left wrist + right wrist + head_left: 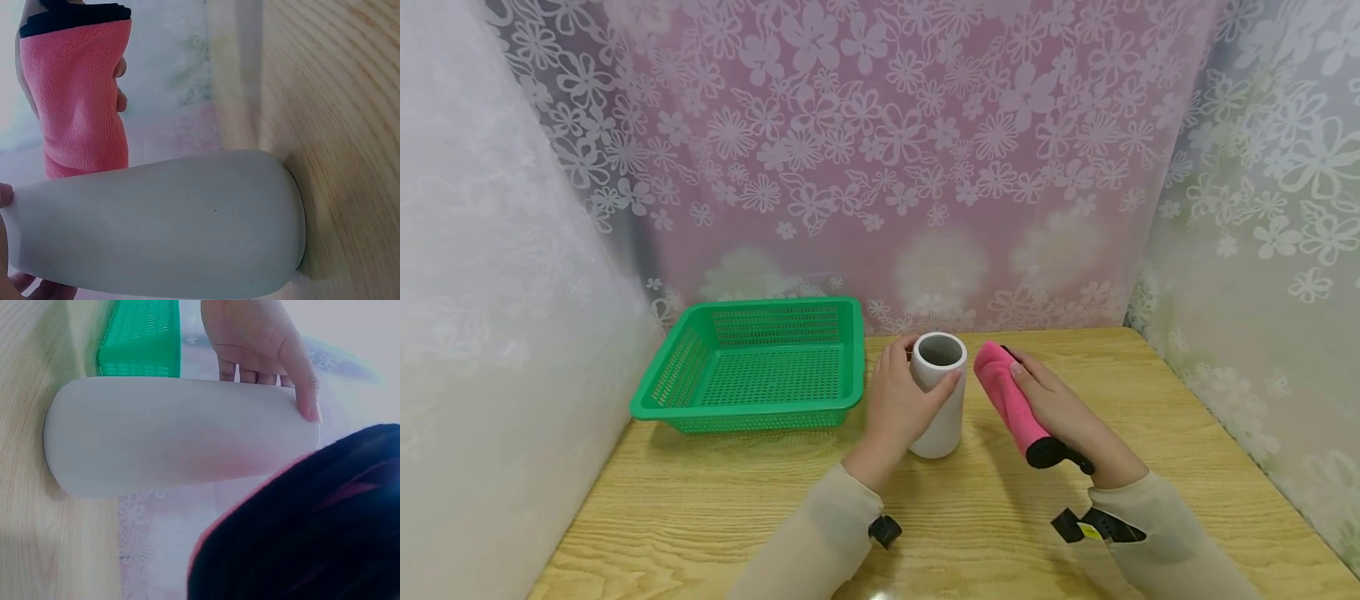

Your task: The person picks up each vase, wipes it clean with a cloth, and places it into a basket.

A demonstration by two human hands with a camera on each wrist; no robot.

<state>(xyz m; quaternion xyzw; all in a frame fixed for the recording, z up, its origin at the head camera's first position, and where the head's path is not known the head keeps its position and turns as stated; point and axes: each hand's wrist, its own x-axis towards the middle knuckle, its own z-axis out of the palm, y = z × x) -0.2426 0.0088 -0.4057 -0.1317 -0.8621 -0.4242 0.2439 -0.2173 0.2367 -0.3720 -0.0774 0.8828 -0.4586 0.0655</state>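
Note:
A tall white vase (937, 408) with a round open mouth stands upright on the wooden table. My left hand (898, 396) grips it near the rim, thumb on the near side and fingers round the back. Just to the right, my right hand (1052, 404) holds a rolled pink fleece cloth (1006, 396) above the table, tilted. Black layers show at the cloth's near end, and in the right wrist view they appear as dark folds (312, 537). In the left wrist view the cloth (81, 100) appears beside the vase (156, 228); whether they touch I cannot tell.
To the left of the vase sits a green plastic basket (748, 414) with perforated walls and nothing in it. Flower-patterned curtains (887, 167) hang behind the table (700, 508) and on both sides.

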